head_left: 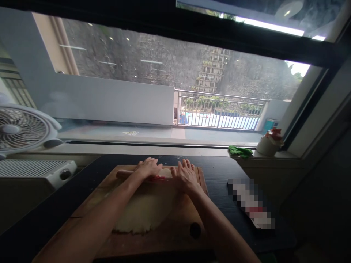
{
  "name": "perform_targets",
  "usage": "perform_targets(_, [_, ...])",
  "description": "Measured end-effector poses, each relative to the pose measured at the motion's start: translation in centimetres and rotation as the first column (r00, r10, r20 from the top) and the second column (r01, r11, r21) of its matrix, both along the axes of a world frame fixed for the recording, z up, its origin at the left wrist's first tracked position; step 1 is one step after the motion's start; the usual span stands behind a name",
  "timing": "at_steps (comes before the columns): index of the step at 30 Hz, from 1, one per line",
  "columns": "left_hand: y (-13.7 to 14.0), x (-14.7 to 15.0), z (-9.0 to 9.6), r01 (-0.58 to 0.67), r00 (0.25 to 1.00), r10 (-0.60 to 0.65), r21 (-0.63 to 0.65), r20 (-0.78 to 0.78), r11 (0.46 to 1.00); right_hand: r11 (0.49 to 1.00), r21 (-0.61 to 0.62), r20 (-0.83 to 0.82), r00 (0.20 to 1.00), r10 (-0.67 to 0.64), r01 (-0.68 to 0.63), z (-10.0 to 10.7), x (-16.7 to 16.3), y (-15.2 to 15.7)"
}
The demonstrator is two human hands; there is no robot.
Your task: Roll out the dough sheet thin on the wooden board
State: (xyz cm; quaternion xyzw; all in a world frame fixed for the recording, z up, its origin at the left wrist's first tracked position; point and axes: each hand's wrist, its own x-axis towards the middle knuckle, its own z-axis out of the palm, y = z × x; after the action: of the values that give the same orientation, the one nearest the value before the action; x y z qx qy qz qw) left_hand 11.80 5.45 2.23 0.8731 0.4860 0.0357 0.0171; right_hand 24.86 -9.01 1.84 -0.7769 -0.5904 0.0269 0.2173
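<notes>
Our left grip [149, 168] and right grip [185, 176] lie open-fingered over a rolling pin [124, 174]. Dough [148, 212] shows between the grips and spreads toward us. Lopsided pressure could thin it unevenly, splitting its ragged near edge.

Daylight comes through a wide, dark-framed window [164, 80] beyond a black table [219, 171], a white fan [16, 128] at left.

Left hand [149, 167]: yours, palm down, just below frame center.
Right hand [186, 175]: yours, splayed, palm down alongside.
Forearms [102, 215]: yours, bare, slanting inward from bottom edge.
</notes>
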Motion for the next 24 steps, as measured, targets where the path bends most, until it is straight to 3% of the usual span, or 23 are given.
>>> perform_targets(3, [-2.8,-3.1,-1.0,0.110,0.994,-0.112,0.108,0.015,0.988,0.995,0.047,0.023,0.996,0.090,-0.091,-1.0,-2.4,-3.5])
perform_targets(6, [-6.8,-7.8,-2.3,0.238,0.967,-0.254,0.265,0.026,0.934,0.970,0.099,0.050,0.975,0.217,-0.221,-1.7,-5.3,-8.3])
perform_targets(10, [-9.7,-12.0,-2.9,0.345,0.930,-0.365,0.261,0.031,0.901,0.931,0.115,0.058,0.938,0.341,-0.345,-1.5,-7.0,-11.7])
perform_targets(13, [-8.5,-10.8,-2.3,0.314,0.945,-0.326,0.227,0.014,0.922,0.943,0.083,0.075,0.945,0.317,-0.323,-1.1,-5.7,-9.6])
perform_targets(17, [-3.7,-5.1,-0.8,0.139,0.990,-0.140,0.105,0.007,0.985,0.990,0.021,0.064,0.989,0.135,-0.136,-0.1,-2.4,-3.0])
perform_targets(20, [-0.3,-1.5,0.2,0.001,1.000,-0.001,0.016,0.017,1.000,0.998,-0.015,0.046,0.997,0.060,-0.060,0.6,-0.3,0.9])
perform_targets(24, [0.3,-1.2,0.2,-0.008,0.999,0.006,0.031,0.037,1.000,0.998,-0.014,0.049,0.997,0.065,-0.064,0.5,-0.4,0.9])
